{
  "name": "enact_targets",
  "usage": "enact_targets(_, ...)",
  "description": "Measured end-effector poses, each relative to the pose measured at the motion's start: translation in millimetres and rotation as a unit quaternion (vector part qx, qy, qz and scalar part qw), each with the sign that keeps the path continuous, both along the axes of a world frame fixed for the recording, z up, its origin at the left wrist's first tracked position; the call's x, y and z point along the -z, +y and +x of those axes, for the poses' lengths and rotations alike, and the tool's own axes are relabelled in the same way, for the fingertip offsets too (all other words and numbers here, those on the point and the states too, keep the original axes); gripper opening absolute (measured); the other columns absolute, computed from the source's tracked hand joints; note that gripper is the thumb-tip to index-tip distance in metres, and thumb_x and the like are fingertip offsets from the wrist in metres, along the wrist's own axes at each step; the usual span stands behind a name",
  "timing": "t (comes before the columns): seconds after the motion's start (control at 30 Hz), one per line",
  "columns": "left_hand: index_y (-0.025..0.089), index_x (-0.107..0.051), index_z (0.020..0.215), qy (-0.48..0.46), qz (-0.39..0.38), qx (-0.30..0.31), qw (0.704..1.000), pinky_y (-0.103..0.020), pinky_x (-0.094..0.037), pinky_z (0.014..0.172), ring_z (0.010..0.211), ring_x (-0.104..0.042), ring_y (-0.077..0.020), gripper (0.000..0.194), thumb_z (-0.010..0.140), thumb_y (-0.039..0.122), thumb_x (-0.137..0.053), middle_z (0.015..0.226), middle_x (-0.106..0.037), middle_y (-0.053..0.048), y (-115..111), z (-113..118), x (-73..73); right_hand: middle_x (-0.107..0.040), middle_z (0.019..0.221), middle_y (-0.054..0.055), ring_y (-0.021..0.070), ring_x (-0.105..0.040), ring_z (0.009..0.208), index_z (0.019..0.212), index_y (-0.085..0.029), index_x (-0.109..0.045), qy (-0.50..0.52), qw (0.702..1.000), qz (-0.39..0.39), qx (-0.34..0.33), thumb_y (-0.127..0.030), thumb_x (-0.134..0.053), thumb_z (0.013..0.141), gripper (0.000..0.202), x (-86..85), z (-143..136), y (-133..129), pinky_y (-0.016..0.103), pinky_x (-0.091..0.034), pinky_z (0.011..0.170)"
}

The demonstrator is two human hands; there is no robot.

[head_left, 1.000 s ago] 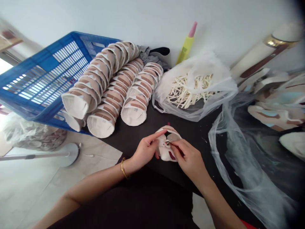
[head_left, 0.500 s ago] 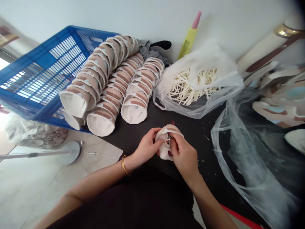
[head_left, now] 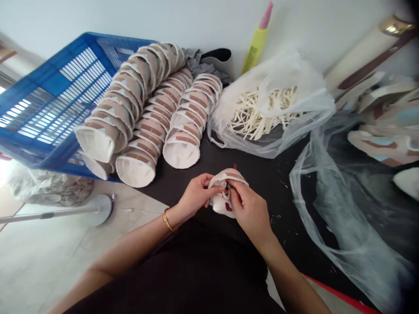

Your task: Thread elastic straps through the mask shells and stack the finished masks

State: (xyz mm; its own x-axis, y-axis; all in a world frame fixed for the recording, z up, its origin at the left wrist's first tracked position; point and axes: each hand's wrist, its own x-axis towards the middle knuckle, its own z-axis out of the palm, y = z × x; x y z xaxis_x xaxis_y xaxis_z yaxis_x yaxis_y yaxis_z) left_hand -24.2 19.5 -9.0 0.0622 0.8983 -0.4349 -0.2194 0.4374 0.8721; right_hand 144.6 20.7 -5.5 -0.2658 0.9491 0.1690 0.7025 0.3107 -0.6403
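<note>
A brown and white shoe upper (head_left: 231,175) lies on the black table in front of me, over a rounded white piece (head_left: 220,206) with a dark red mark. My left hand (head_left: 197,193) is closed on the upper's left edge, its thumb pressing inside the opening. From the right, my right hand (head_left: 250,205) pinches a thin dark tool (head_left: 228,186) whose tip reaches into that opening. The tool's exact kind is too small to tell. A pale strip shows between the hands, partly covered by the fingers.
Nested rows of shoe uppers (head_left: 181,152) stretch back at the left, beside a blue plastic crate (head_left: 42,150). A clear bag (head_left: 225,146) of cream strips (head_left: 258,117) lies behind my hands. A yellow bottle (head_left: 254,50) leans near the wall. Loose plastic (head_left: 347,218) covers the right side.
The view has shifted slightly. My left thumb has moved farther into the upper's opening, toward the dark tool. Both hands keep their hold.
</note>
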Motion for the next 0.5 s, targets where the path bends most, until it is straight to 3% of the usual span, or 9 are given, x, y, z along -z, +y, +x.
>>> enact_targets(0.17, 0.016, -0.057, 0.076, -0.025, -0.033, 0.016, 0.999, -0.016, -0.027, 0.033, 0.04, -0.042, -0.003, 0.037, 0.067, 0.038, -0.085, 0.067, -0.067, 0.0, 5.5, -1.8, -2.4, -0.07, 0.127, 0.005, 0.0233, -0.07, 0.11, 0.126, -0.022, -0.067, 0.022, 1.0, 0.004, 0.001, -0.02, -0.046, 0.099, 0.034, -1.2, -2.7, -3.8, 0.033, -0.058, 0.088)
enact_targets(0.5, 0.018, -0.057, 0.077, 0.008, -0.054, -0.007, 0.998, -0.018, -0.025, 0.034, 0.038, -0.039, -0.0045, 0.03, 0.072, 0.04, -0.077, 0.062, -0.063, 0.002, 9.1, 4.6, -0.7, -0.074, 0.119, 0.007, 0.0198, -0.07, 0.109, 0.119, -0.017, -0.07, 0.09, 0.995, 0.049, 0.013, -0.017, -0.048, 0.099, 0.031, -5.9, -7.0, -6.9, 0.029, -0.055, 0.093)
